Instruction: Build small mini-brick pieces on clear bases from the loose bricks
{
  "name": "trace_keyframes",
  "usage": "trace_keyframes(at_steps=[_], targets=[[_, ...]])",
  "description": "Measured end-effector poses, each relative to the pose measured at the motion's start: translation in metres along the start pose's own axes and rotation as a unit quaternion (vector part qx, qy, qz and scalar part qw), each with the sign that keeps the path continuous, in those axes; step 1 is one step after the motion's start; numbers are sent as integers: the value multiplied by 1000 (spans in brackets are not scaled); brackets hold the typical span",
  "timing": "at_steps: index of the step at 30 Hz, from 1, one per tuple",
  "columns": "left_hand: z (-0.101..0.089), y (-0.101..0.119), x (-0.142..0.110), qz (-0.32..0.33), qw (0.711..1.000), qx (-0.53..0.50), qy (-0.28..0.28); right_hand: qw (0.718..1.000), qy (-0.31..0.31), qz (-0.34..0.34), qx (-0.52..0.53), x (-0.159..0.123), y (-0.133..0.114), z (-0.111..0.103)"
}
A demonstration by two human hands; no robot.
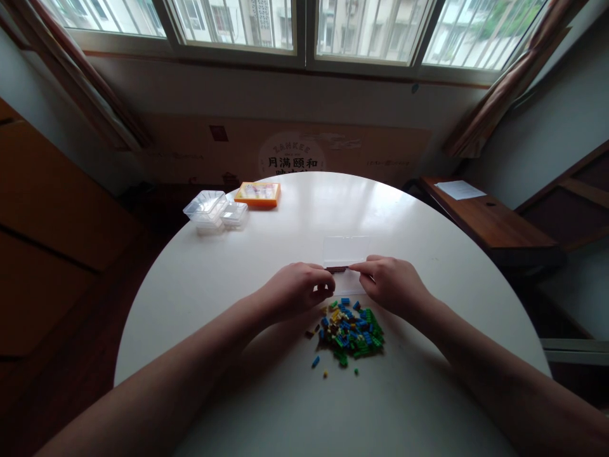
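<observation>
A narrow row of dark brown toy building bricks (337,269) spans the gap between my two hands, over a clear plastic box (352,284) with its lid raised. My left hand (299,285) is closed at the row's left end, fingers curled. At the right end, my right hand (394,282) grips with its index finger stretched along the row and the other fingers bent. Whether the row rests on the box is unclear. Just nearer to me lies a loose pile of small building bricks (352,330) in blue, green, yellow and brown.
On the white round table (228,381), stacked clear plastic containers (207,209) and an orange box (257,195) stand at the far left. Several stray bricks lie around the pile. Beyond the table's right edge is a wooden desk (504,222) with a paper sheet (460,190).
</observation>
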State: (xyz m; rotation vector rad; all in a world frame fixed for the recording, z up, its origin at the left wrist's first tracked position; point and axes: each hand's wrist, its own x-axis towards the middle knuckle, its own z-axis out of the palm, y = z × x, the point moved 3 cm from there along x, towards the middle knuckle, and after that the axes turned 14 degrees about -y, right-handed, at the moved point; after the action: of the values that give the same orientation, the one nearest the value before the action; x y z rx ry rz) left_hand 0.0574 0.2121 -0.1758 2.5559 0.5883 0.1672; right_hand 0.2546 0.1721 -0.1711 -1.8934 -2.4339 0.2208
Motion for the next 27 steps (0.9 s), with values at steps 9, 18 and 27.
trace_keyframes(at_steps=[9, 18, 27], targets=[[-2, 2, -1, 4, 1000, 8, -12, 995, 34, -59, 71, -16, 1, -17], [-16, 15, -10, 43, 998, 24, -47, 967, -107, -215, 78, -32, -9, -21], [-18, 18, -11, 24, 992, 32, -120, 972, -136, -185, 47, -29, -2, -15]])
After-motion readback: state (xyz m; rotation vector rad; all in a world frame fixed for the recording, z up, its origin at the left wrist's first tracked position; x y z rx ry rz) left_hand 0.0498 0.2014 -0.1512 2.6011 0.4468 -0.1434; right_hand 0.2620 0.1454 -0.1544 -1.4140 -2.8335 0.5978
